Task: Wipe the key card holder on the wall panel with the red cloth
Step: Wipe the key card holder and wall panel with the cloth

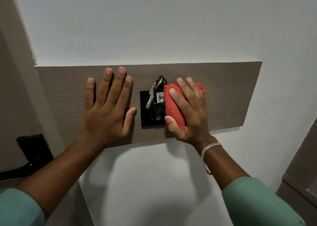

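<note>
The glossy black rectangular key card holder (148,109) sits on the grey-brown wood-grain wall panel (228,91), just left of my right hand (190,110) and just right of my left thumb. My right hand is closed around a folded, ribbed red cloth (173,105), thumb under the roll and fingers over it, pressing the fold against the holder's right edge; that edge is hidden under the cloth. My left hand (108,109) lies flat and empty on the panel, fingers spread, its thumb tip close to the holder's left edge but apart from it.

A black fob (159,95) stands in the holder's slot with a silver metal key (150,98) hanging on a ring beside it, both directly in the cloth's path. To wipe well, I judge I should keep the fold flat and draw it leftward in short, light passes, working around the fob rather than across it, so the key is not snagged or the fob tugged from the slot. The left hand braces me usefully and could steady the key if needed.

White lettering low on the holder appears to read "Hi-Fi". The fob's white label shows handwritten digits starting "40"; the rest is behind the cloth, and its small printed line is too fine to read.
</note>
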Action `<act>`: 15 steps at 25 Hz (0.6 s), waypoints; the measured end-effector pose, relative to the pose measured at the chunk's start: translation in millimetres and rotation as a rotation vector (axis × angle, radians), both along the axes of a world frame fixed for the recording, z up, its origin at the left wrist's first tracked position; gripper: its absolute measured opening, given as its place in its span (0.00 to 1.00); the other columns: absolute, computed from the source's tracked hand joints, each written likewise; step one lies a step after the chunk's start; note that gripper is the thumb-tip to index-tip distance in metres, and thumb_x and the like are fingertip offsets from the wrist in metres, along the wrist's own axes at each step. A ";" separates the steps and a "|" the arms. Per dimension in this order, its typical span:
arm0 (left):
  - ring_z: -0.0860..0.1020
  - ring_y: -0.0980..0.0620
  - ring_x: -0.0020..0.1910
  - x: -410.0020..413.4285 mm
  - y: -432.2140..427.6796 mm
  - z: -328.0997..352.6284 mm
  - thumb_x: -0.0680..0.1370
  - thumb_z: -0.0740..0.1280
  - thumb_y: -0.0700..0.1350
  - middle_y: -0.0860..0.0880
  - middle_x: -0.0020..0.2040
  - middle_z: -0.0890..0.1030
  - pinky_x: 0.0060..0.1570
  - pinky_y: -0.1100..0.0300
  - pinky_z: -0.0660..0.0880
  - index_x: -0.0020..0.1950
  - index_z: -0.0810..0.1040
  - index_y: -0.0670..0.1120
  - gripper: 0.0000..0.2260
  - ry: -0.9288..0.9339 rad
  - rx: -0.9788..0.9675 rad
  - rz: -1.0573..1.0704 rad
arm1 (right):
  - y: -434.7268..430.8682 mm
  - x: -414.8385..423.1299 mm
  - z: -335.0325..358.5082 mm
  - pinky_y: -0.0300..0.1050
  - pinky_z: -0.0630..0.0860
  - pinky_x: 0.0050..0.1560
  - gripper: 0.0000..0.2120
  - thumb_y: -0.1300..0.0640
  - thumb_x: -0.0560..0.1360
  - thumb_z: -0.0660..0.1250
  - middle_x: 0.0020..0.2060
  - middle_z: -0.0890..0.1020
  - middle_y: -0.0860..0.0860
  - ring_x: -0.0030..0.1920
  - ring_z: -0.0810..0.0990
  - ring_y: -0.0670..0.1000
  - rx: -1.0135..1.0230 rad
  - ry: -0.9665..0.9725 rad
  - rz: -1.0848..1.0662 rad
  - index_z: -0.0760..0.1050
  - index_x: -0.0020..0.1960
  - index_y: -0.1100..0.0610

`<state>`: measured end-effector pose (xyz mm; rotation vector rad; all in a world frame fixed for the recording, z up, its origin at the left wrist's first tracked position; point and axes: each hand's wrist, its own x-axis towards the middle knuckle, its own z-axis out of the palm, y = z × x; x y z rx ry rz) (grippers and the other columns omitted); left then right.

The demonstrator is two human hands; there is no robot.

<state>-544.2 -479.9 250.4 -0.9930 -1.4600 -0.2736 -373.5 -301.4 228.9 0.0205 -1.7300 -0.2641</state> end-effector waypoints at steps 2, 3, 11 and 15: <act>0.54 0.38 0.79 -0.6 -0.3 0.0 0.79 0.56 0.56 0.41 0.80 0.54 0.77 0.41 0.43 0.80 0.55 0.41 0.33 0.000 0.002 -0.002 | 6.9 10.6 -5.0 0.61 0.63 0.76 0.25 0.47 0.76 0.63 0.70 0.72 0.65 0.74 0.67 0.66 -0.014 -0.013 -0.038 0.70 0.69 0.59; 0.54 0.39 0.79 -0.5 -0.4 -0.1 0.79 0.57 0.56 0.41 0.80 0.54 0.77 0.41 0.43 0.80 0.54 0.41 0.33 0.002 0.003 0.002 | 8.0 14.4 -8.2 0.62 0.63 0.76 0.25 0.48 0.75 0.63 0.70 0.71 0.65 0.74 0.67 0.67 -0.055 0.012 -0.037 0.70 0.68 0.59; 0.53 0.40 0.79 0.0 -1.6 -0.3 0.79 0.57 0.55 0.42 0.80 0.55 0.77 0.41 0.44 0.80 0.54 0.42 0.33 -0.009 0.006 -0.039 | -47.2 -29.4 -26.2 0.63 0.63 0.76 0.27 0.47 0.76 0.63 0.75 0.66 0.61 0.78 0.62 0.63 -0.139 0.082 0.100 0.67 0.73 0.54; 0.51 0.41 0.80 -0.8 -0.4 -1.7 0.79 0.56 0.56 0.43 0.80 0.52 0.77 0.41 0.45 0.80 0.53 0.43 0.33 -0.027 0.000 -0.050 | -32.7 -19.4 -38.7 0.61 0.59 0.78 0.26 0.46 0.77 0.62 0.74 0.65 0.62 0.79 0.59 0.61 -0.147 0.081 0.031 0.66 0.71 0.56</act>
